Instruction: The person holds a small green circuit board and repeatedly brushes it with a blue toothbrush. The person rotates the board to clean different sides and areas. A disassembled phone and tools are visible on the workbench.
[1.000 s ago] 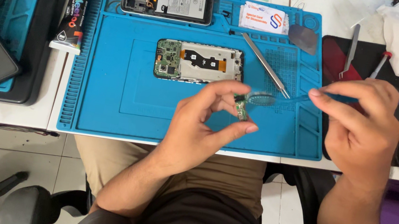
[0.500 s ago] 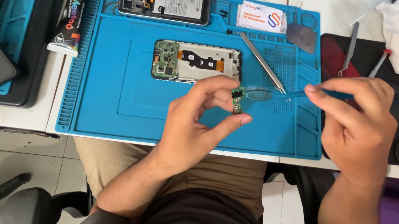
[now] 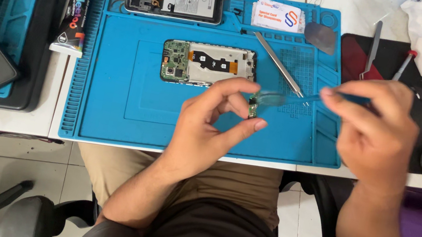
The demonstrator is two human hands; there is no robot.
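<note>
Centre frame: your left hand (image 3: 209,130) pinches 1 small circuit board (image 3: 252,108) between thumb and fingertips, raised over the blue mat (image 3: 111,95) for access. Right of centre, your right hand (image 3: 375,136) grips a translucent tool (image 3: 289,99) touching it. Beyond lies the opened phone frame (image 3: 209,65).

The person wears a dark top with sleeves pushed up, khaki trousers, and both hands bare.

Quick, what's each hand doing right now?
Left hand: closed, pinching a small green circuit board between thumb and fingers.
Right hand: closed on a thin blue-handled tool, its tip at the board.
</note>
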